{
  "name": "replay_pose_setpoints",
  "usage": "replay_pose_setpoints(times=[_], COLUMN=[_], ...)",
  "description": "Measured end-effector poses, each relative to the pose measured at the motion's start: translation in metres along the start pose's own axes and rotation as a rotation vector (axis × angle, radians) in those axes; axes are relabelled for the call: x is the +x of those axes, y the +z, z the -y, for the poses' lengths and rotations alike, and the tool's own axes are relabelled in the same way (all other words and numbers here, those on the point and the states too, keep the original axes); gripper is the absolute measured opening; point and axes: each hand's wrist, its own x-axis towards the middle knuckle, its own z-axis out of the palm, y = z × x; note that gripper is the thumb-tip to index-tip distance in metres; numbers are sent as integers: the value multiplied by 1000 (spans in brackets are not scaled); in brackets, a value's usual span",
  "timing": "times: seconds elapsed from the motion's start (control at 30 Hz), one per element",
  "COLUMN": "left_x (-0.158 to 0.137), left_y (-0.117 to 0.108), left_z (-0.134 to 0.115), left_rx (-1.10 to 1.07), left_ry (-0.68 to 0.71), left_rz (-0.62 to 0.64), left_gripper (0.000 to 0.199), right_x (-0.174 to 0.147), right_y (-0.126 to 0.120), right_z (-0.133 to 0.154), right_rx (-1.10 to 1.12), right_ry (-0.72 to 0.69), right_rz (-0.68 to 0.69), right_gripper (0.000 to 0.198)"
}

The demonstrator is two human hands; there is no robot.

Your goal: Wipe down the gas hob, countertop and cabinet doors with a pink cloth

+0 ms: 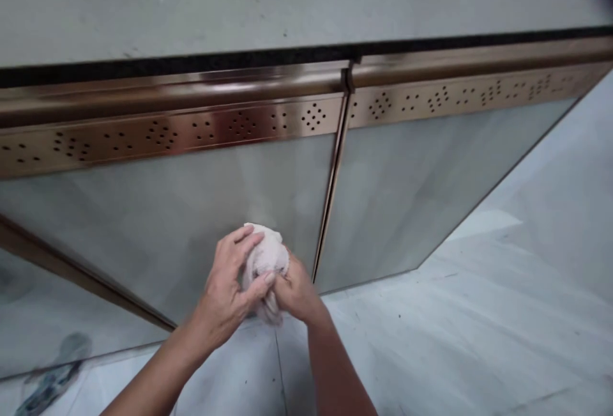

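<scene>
A bunched white cloth is between my two hands, in front of a pale cabinet door. My left hand curls round the cloth's left side, with its fingers over the top and its thumb pressed on the front. My right hand grips the cloth from the right; most of its fingers are hidden behind the fabric. A loose end of the cloth hangs below the hands. Whether the cloth touches the door I cannot tell.
A pale countertop overhangs the cabinet. Copper-coloured trim with punched holes runs under it. A second door is on the right, past a narrow vertical gap. Below lies a light marbled floor. A dark patterned item is at lower left.
</scene>
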Motion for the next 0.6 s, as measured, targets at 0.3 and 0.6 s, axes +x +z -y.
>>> replay_pose_setpoints(times=[0.3,0.6], left_x=[7,25], left_y=[-43,-21], left_z=[-23,-38], left_rx=[-593,-786], left_ry=[-393,-547], left_rz=[491,-286], left_gripper=[77,33], right_x=[-11,-3], right_y=[-44,-23], right_z=[58,51], right_rx=[114,193], right_ry=[-137,-216], right_rz=[257,-397], right_gripper=[26,63])
